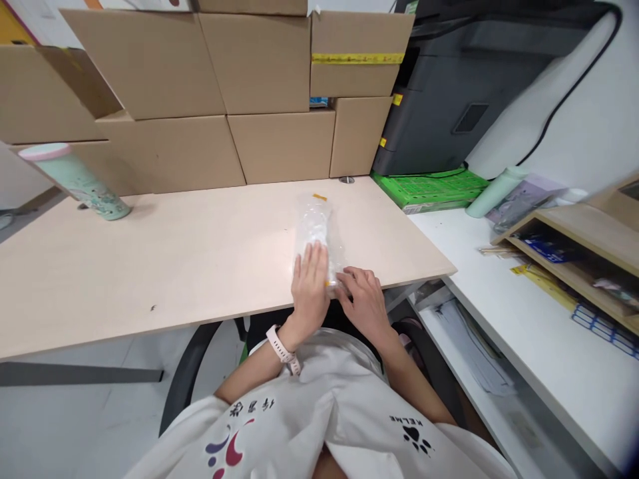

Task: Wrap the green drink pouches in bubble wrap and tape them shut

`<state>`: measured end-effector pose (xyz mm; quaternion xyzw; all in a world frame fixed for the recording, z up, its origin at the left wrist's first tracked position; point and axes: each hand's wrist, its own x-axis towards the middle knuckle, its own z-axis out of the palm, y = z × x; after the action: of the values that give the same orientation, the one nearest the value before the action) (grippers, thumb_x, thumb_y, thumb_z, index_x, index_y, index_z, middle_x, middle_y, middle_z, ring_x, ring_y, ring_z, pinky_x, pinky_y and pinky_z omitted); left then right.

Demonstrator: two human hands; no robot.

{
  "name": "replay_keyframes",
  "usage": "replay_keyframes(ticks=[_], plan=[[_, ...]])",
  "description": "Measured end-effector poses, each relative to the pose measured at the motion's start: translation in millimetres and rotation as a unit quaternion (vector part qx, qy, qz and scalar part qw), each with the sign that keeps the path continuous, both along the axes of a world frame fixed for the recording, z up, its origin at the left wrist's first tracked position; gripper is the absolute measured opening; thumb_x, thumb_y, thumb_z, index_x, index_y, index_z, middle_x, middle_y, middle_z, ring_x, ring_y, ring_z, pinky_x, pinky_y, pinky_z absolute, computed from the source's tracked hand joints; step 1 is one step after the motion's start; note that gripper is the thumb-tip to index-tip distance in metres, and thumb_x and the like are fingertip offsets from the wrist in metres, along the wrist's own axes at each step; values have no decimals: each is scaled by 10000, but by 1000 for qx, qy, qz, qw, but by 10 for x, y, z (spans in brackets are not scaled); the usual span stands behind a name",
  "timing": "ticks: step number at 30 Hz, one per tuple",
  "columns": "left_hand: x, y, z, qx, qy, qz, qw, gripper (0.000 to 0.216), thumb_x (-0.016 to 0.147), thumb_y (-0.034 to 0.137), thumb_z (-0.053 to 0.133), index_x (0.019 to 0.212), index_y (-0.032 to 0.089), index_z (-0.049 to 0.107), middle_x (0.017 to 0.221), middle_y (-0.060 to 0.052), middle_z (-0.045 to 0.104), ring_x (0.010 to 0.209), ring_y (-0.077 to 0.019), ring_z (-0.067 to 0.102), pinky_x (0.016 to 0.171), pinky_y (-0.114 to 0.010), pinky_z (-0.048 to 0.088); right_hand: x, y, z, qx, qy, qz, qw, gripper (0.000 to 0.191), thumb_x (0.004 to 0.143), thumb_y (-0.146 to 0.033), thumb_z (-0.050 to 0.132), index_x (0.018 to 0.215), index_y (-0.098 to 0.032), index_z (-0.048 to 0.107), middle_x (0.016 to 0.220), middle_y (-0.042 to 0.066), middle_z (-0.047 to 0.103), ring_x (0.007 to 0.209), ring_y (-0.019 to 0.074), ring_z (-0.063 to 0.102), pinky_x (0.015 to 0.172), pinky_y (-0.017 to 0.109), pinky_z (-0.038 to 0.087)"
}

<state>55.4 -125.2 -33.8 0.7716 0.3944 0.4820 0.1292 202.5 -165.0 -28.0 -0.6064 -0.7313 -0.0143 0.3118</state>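
Plastic bag, clear and long, lay on the pale desk, stretching away from both hands toward stacked cardboard boxes. A green tumbler stood well off to the left. The left hand pressed flat and open on the bag's near end. Just beside it, the right hand pinched the bag's near edge with curled fingertips, at a small yellow tab.

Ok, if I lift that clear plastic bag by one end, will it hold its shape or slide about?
Probably floppy: the clear plastic bag is thin crinkled film lying on the desk, so it should sag. Likely light, since little bulk shows under the flat left hand. Its glossy film may slip on the smooth top.
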Motion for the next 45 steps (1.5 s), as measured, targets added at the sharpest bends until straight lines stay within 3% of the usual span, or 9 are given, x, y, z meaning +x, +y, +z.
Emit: replay_keyframes(ticks=[8,12,17,22,28,32,35,40,45], plan=[[81,-60,24,-61,142,-98,983,690,894,362,621,1516,217,357,1626,-158,308,1547,-367,148,1218,-649,-117,195,-147,44,56,172,18,983,230,978,-233,461,1037,-241,683,1090,84,716,1019,255,649,919,477,544],[-134,6,56,-98,117,-147,977,613,930,444,587,1489,267,409,1609,-112,357,1533,-326,236,1253,-644,59,94,-203,80,93,192,15,977,221,987,-295,489,1114,-273,668,1123,90,700,1083,263,643,972,484,528],[-405,58,68,-147,11,-15,989,412,957,377,555,1362,301,575,1586,-88,394,1483,-337,359,1203,-618,323,-130,-133,8,72,204,7,976,209,995,-344,485,945,-263,671,1049,101,664,1025,257,644,910,469,544],[-424,-101,90,-161,31,-11,986,416,907,334,620,1318,273,602,1534,-104,453,1397,-339,462,1131,-566,420,-169,-162,-132,83,255,-28,963,157,954,-400,568,922,-266,642,1002,92,654,976,260,648,881,481,551],[-402,-348,126,-107,74,4,991,367,908,379,614,1266,296,628,1438,-119,510,1155,-303,604,1001,-506,494,-185,-321,-571,-39,560,-103,821,310,850,-529,671,983,-264,581,856,94,682,726,259,680,545,410,588],[-412,-375,202,-77,150,30,985,321,934,394,582,1230,292,653,1383,-115,562,1055,-296,610,922,-503,487,-217,-328,-507,-241,659,6,712,299,911,-544,569,872,-257,641,817,83,723,780,261,719,694,441,623],[-428,-333,286,-74,184,35,979,280,949,395,566,1174,282,688,1297,-115,611,1053,-291,604,893,-484,487,-286,-284,-358,-253,722,1,643,250,800,-503,722,885,-271,684,923,51,746,872,257,723,796,420,608],[-528,-77,500,-47,140,-1,989,314,980,438,484,1083,281,736,1288,-97,637,1230,-311,547,1022,-527,454,-375,-333,-285,-206,754,7,623,261,694,-398,789,916,-295,698,949,9,753,919,285,720,805,434,592],[-694,248,839,-32,71,-76,994,578,990,606,249,1377,339,585,1637,71,290,1563,-257,146,1296,-515,22,-172,-508,-227,-245,683,117,678,301,758,-436,706,1037,-325,704,939,10,757,952,305,720,806,477,593]])
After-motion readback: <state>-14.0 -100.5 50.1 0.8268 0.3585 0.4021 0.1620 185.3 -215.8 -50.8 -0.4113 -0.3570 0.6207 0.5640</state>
